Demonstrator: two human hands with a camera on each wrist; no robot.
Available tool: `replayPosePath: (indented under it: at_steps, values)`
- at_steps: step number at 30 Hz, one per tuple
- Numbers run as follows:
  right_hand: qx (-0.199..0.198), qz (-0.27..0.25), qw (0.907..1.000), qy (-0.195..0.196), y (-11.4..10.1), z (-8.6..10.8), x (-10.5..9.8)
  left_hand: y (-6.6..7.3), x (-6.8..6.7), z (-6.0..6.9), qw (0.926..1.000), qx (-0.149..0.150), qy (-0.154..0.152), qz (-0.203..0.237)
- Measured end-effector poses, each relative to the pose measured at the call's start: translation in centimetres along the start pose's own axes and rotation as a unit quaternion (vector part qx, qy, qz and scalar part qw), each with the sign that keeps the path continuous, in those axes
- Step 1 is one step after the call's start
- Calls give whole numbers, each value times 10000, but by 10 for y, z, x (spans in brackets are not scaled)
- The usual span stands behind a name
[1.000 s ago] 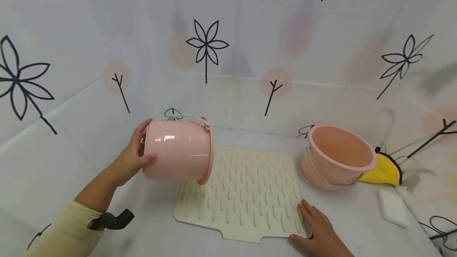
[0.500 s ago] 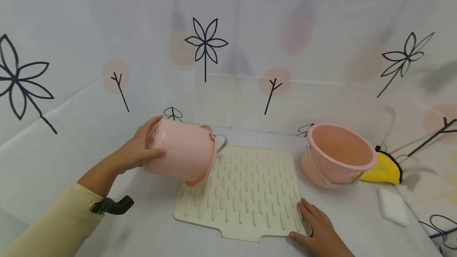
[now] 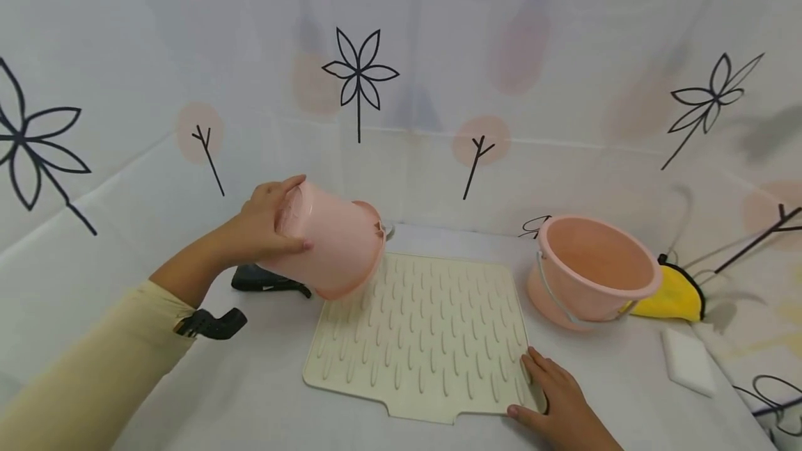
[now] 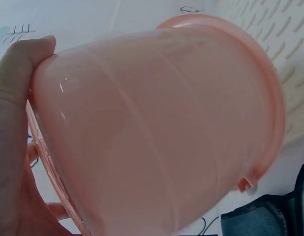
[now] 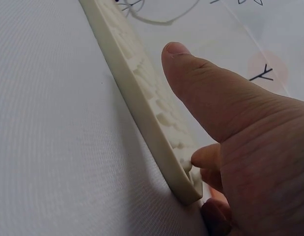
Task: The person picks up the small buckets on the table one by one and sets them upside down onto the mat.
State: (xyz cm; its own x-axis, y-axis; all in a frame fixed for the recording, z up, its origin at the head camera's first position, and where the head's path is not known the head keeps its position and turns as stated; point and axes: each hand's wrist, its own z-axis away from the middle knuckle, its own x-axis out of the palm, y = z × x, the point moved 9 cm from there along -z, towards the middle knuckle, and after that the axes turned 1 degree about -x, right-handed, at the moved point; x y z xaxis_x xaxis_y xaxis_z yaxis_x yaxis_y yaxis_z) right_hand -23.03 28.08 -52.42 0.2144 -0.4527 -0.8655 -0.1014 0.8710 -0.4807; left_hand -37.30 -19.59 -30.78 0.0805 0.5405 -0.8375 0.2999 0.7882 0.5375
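My left hand (image 3: 260, 225) grips a pink bucket (image 3: 341, 242) by its bottom end. The bucket is tipped on its side above the left part of a cream ridged mat (image 3: 432, 339), its mouth turned right and somewhat down and its inside hidden. Its handle shows only as a small grey bit beyond the rim. Seen from the left wrist, the thumb presses the bucket's wall (image 4: 156, 128) while the other fingers reach across the base. My right hand (image 3: 564, 402) rests at the mat's near right corner, its fingers extended along the side edge.
A second pink bucket (image 3: 589, 277) stands upright right of the mat, its handle down. Behind it lies a yellow pouch (image 3: 670, 298) with black trim, and nearer sits a white block (image 3: 688, 362). A dark object (image 3: 266, 278) lies on the table beneath the held bucket.
My left hand has raised the bucket's base and moved right, so its mouth tilts further down. The handle has swung round the rim, and the dark object has come into view. My right hand stays put.
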Motion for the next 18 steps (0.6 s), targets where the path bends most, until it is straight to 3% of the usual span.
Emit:
replayPosePath:
  at_steps: [4, 11, 18]
  values:
    - [-2, 30, 10000, -18, 0, 0, 0, 10, 9, -5, 9995, 35, -175, -260]
    - [-127, 91, 9999, 30, 0, 0, 0, 24, 23, -9, 9987, 57, -388, -330]
    - [-225, 58, 9997, 70, 0, 0, -1, 29, 57, -15, 9969, 88, -670, -399]
